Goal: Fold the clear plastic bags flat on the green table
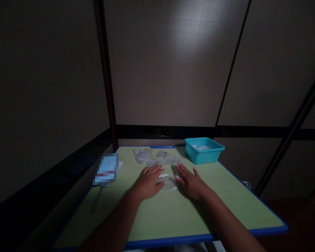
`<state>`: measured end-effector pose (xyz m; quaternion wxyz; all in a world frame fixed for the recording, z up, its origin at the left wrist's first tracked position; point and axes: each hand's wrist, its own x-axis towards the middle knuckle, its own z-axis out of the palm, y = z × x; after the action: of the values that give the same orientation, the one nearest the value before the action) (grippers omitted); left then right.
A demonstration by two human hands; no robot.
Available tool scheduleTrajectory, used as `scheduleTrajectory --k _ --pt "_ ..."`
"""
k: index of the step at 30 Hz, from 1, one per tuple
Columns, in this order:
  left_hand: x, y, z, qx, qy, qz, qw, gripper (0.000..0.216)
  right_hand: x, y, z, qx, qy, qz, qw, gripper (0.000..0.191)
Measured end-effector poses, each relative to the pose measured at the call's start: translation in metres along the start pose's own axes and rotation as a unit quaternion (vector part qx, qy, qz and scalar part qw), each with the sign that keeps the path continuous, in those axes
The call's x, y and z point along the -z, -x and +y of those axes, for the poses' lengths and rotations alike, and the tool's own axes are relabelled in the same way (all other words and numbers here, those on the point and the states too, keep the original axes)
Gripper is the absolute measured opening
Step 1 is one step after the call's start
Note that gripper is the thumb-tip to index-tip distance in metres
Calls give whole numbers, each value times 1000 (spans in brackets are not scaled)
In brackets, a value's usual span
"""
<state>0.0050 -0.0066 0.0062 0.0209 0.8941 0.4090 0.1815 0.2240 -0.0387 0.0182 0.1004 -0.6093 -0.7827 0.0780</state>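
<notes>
Green table (225,190): teal tub (203,156) beyond bag (170,182)

The pale green blue-edged desk (225,196) looks smooth and matt; the teal rectangular tub (203,155) is plastic; the clear crinkled film pouch (169,182) is glossy.

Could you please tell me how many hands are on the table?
2. The left hand lies flat on the left side of a clear bag on the table; the right hand lies flat on its right side.
</notes>
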Motion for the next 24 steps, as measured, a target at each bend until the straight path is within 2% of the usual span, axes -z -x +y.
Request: scheduleTrajectory --k 4,7,9,13,16,19,21,24 --pt "-12 0 -9 -11 30 -82 996 60 -5 20 -27 85 -27 -34 995 59" --pt "-16 0 -12 -14 37 -102 994 61 -13 31 -37 106 -36 -56 992 59" --pt "-15 0 -11 -15 37 -105 994 61 -16 36 -35 82 -36 -52 995 59" --pt "-14 -1 -9 -16 29 -113 993 64 -18 39 -11 -25 -14 -23 999 57" --pt "-13 -1 -9 -17 21 -119 993 64 -19 41 11 -105 28 1 994 58" --pt "-12 -1 -9 -17 16 -124 992 64 -21 43 21 -158 60 34 985 59" --pt "-12 -1 -9 -15 16 -128 991 64 -22 45 17 -151 68 59 984 59" --pt "-11 -1 -9 -13 19 -130 991 64 -21 49 -3 -72 52 67 994 57"
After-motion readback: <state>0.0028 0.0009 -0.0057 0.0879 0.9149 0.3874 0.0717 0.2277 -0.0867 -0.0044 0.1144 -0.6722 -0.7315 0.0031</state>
